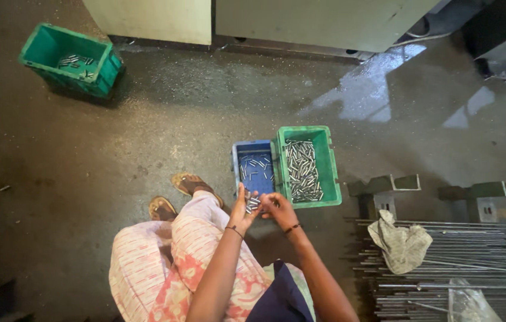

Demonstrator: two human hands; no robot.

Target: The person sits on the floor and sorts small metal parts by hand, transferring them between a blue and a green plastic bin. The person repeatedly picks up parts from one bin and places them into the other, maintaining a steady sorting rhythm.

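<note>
At the far left, well apart from the person, a green crate (69,58) stands on the floor (163,119) with a few metal pins inside. The left hand (242,210) is cupped and holds a small bunch of short metal pins (253,204); the right hand (278,209) is beside it, fingers curled onto the same bunch. Just ahead of both hands lies a blue tray (255,168), with loose pins scattered in many directions. The left hand is the nearer one to it. Touching its right side is a green tray (308,166), much fuller. Further right, long steel rods (473,262) lie across, under a grey rag (400,244). No labels are visible.
</note>
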